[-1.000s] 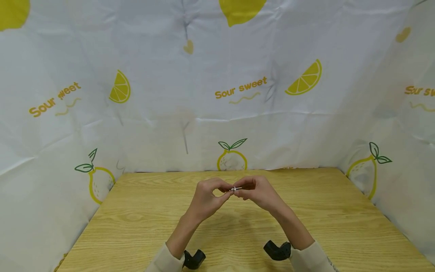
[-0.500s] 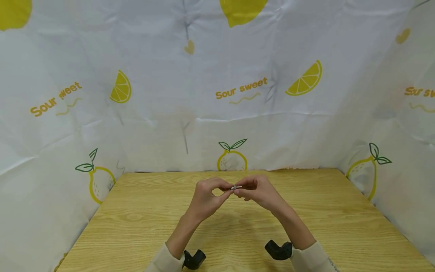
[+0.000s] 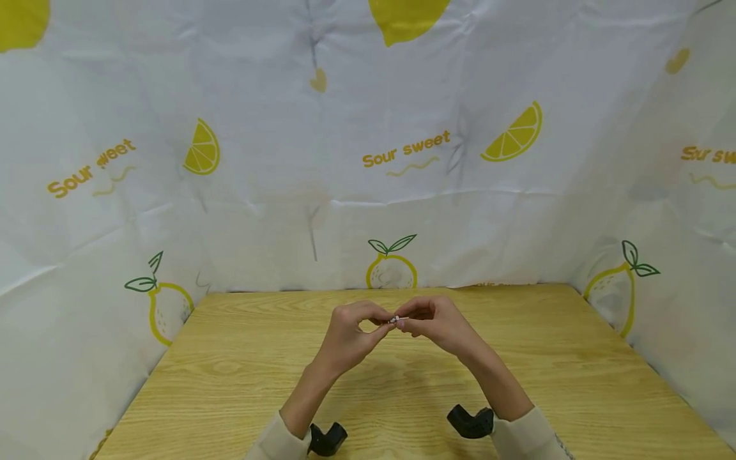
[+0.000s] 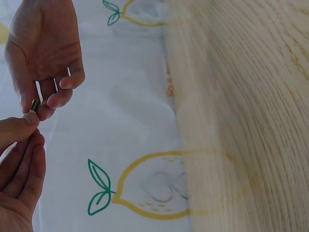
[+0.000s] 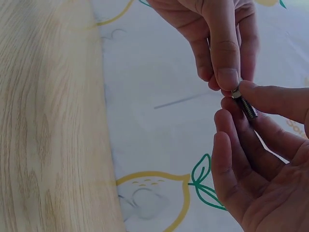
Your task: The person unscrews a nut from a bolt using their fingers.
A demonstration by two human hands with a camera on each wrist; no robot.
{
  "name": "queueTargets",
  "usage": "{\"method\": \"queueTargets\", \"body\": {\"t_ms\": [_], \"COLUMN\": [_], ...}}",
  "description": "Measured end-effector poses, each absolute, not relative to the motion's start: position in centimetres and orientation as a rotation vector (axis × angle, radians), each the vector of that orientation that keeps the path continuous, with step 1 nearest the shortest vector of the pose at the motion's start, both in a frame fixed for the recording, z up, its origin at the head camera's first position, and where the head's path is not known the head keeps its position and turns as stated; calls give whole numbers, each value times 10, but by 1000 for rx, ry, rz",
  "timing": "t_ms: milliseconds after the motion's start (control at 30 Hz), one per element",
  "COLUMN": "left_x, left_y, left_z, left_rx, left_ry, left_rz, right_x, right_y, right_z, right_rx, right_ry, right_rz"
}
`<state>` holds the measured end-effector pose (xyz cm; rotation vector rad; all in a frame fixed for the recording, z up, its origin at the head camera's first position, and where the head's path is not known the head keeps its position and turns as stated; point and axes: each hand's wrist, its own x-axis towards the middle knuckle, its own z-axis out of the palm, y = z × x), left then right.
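A small metal bolt (image 5: 248, 110) with a threaded shank is held between both hands above the table. My left hand (image 3: 349, 335) pinches one end of it between thumb and fingertips, which hide that end. Around the shank, close to the left fingertips, sits a shiny nut (image 5: 235, 93). My right hand (image 3: 435, 326) pinches at this nut, its thumb (image 5: 270, 100) on one side and a fingertip on the other. The free threaded end sticks out toward the right palm. From the left wrist view, only a short dark piece of the bolt (image 4: 35, 105) shows.
A wood-grain table (image 3: 397, 396) lies under the hands. White cloth (image 3: 276, 160) printed with lemons hangs behind it and on both sides. A black wrist mount (image 3: 328, 439) is on the left forearm, and another black mount (image 3: 471, 422) is on the right.
Both hands keep their place and their hold on the bolt. Only the right fingertips shift slightly at the nut, and the bolt's tilt and gleam vary a little.
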<state>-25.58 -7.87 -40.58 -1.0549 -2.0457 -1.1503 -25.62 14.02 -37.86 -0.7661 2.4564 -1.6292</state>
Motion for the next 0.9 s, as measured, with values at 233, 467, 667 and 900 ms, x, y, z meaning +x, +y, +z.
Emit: {"method": "queueTargets", "body": {"t_ms": [233, 467, 667, 900], "left_x": [-256, -254, -254, -254], "left_y": [-79, -78, -78, -78], "left_z": [-406, -405, -404, -405], "left_rx": [-1065, -1044, -1052, -1063], "left_ry": [-2021, -2049, -2034, -2030], "left_rz": [-1138, -1155, -1144, -1164], "right_x": [-256, -258, -258, -256], "right_y": [140, 142, 143, 143], "right_z": [-379, -379, -378, -378], "right_rx": [-743, -728, -753, -729], "right_ry": [2464, 2427, 2397, 2409], "right_rz": [-1669, -1612, -1594, -1640]}}
